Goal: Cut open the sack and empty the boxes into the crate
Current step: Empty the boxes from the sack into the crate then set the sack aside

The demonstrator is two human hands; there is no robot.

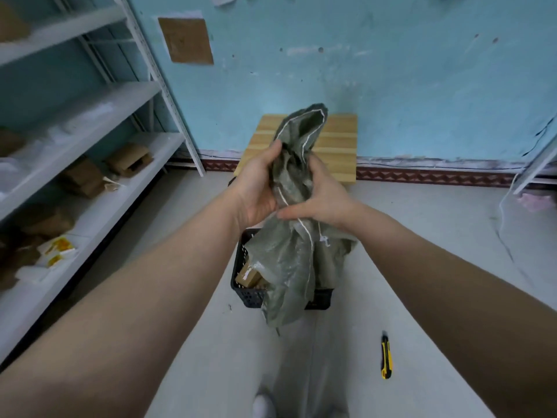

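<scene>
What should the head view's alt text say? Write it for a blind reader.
The left hand and right hand grip a limp grey-green sack hanging over a black crate holding brown boxes. A yellow utility knife lies on the floor to the right; shelving stands at left.

The sack (289,260) hangs in front of the crate (247,297) and hides most of it. Only the left wall and bits of the front show. One brown box (247,276) peeks out; the rest of the inside is covered. The fingers of the left hand (256,188) and right hand (325,200) go behind the sack, out of sight. The shelf (90,110) is cut off at the left edge, and the things on it are blurry and hard to tell apart. A white shoe (263,405) is cut off at the bottom.
</scene>
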